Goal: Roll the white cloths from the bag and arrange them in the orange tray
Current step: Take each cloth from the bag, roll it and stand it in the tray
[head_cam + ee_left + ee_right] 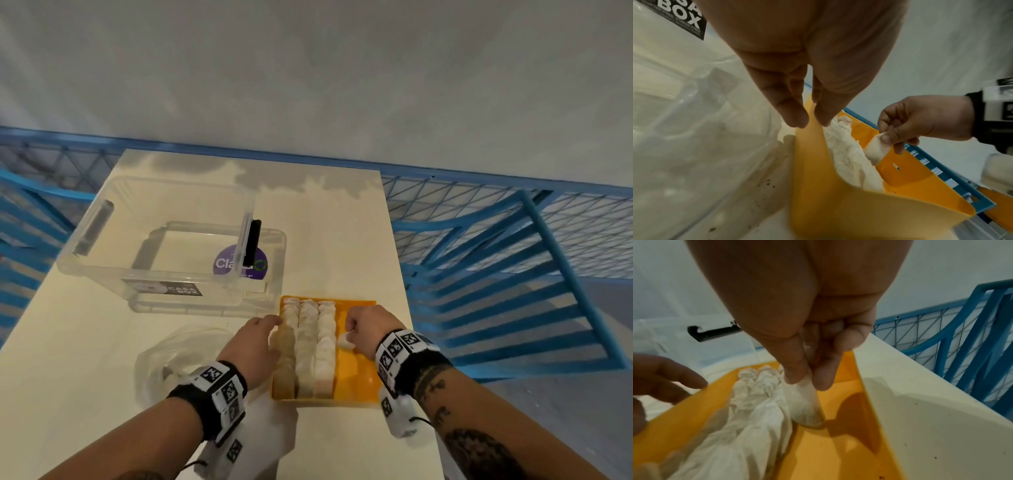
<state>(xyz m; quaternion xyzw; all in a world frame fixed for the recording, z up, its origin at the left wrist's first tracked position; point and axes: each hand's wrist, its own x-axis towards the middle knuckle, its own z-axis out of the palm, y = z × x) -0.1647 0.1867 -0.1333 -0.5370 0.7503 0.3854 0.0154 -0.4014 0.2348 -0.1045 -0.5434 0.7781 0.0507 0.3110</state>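
Note:
The orange tray [356, 377] lies on the table's near right part. Three rows of rolled white cloths [306, 342] fill its left half. My right hand [349, 334] pinches another rolled white cloth [805, 405] between thumb and fingers, its lower end on the tray floor beside the third row. My left hand [275, 320] holds nothing; its straight fingers [797, 113] are at the tray's left rim [812, 162]. The clear plastic bag [178, 353] lies crumpled left of the tray, partly under my left wrist.
A clear plastic storage box [171, 240] with a black clip stands behind the bag and tray. The right half of the tray floor [828, 451] is bare. A blue metal frame [513, 257] runs along the table's right and far sides.

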